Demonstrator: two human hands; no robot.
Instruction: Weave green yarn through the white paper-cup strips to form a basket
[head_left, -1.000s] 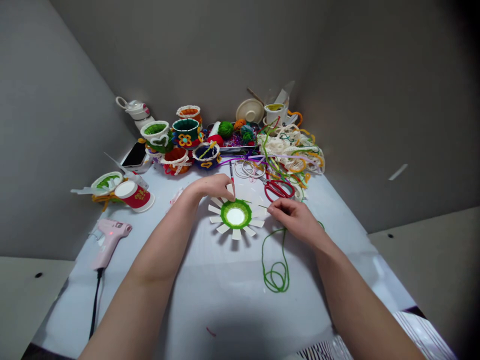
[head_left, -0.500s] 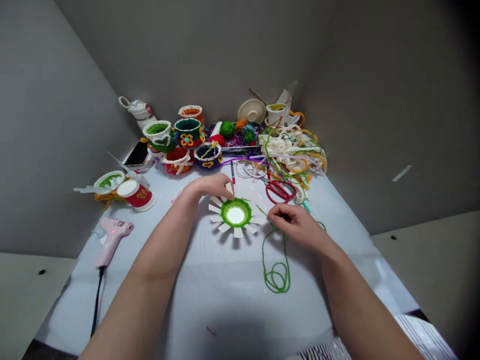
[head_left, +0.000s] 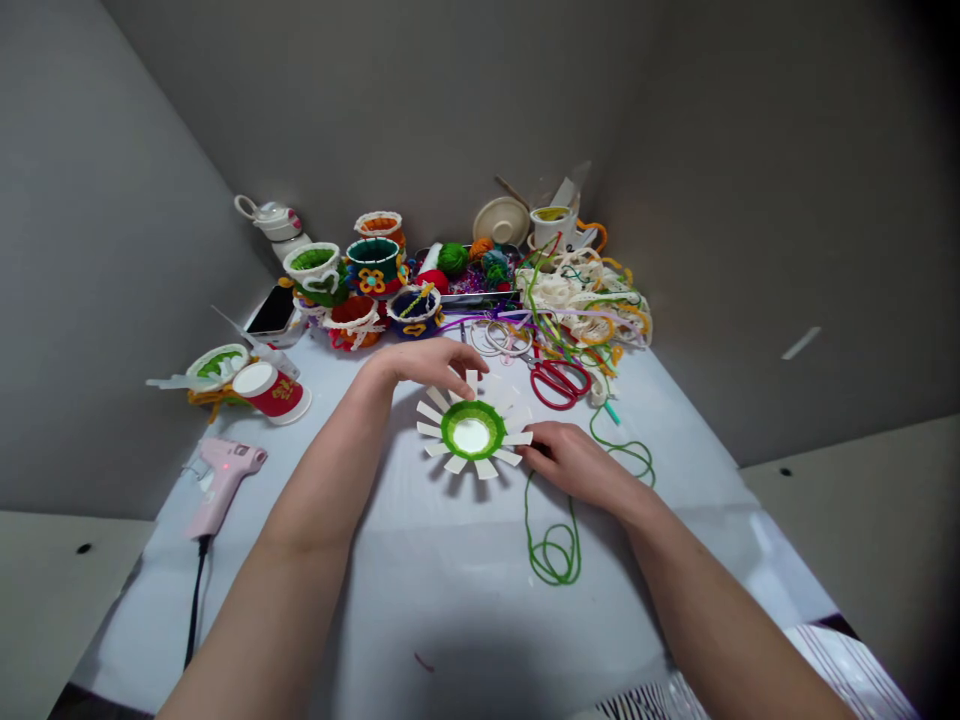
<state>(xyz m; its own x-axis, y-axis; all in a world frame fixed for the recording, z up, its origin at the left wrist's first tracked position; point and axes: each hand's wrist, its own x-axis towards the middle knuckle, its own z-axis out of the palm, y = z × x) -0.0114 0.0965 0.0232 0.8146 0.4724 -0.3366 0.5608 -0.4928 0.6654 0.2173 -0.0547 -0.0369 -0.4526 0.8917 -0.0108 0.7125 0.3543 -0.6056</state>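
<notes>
A paper cup cut into splayed white strips (head_left: pixel 472 438) sits mid-table, with green yarn woven around its wall. At its far side my left hand (head_left: pixel 439 362) is closed, thumb and finger on one upright strip. My right hand (head_left: pixel 570 465) is closed at the cup's right edge, its fingertips partly behind a strip. Loose green yarn (head_left: pixel 553 555) runs from under this hand into loops on the table, and more yarn trails to its right. The yarn's end inside the fingers is hidden.
Red-handled scissors (head_left: pixel 560 384) lie beyond my right hand, before a heap of mixed yarn (head_left: pixel 577 290). Several yarn-covered cups (head_left: pixel 375 265) are stacked at the back. On the left are a red paper cup (head_left: pixel 274 392) and a pink glue gun (head_left: pixel 225 480) with a cord.
My right hand has moved left with the green yarn to the cup's edge. The cup has turned slightly, and my left hand has shifted right along its far side.
</notes>
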